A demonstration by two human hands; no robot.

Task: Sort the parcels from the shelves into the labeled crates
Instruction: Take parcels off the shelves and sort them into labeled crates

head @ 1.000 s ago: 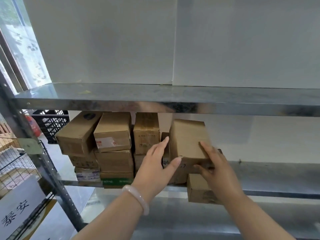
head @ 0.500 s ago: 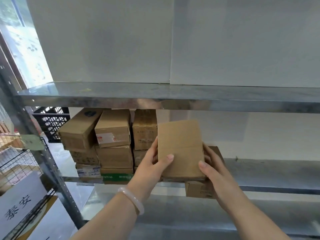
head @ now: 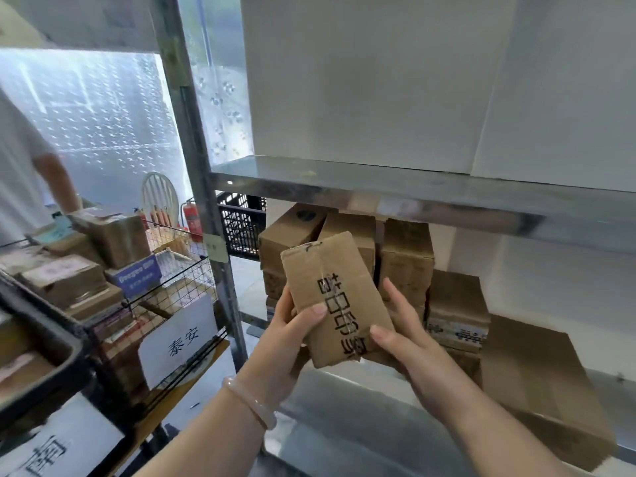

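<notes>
Our fingers curl round the long edges of the flat brown cardboard parcel with black printed characters. The left hand and right hand clamp it from either side, holding it tilted in the air before the grey metal shelving. We judge it light and stiff, its taped seam perhaps slick, so the bare card edges seem the surest hold.

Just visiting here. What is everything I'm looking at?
held parcel: one, brown, black writing, centre
shelf parcels: several, brown, stacked behind it
shelves: at least two, grey metal, right half
wire crate: one, black, left, white label, parcels inside
plastic crate: one, black, behind the shelf post
fire extinguisher: one, red, left of that crate
other person: one, white shirt, far left
bracelet: one, pale, left wrist
left hand: one, grips parcel's left edge
right hand: one, grips parcel's lower right
</notes>
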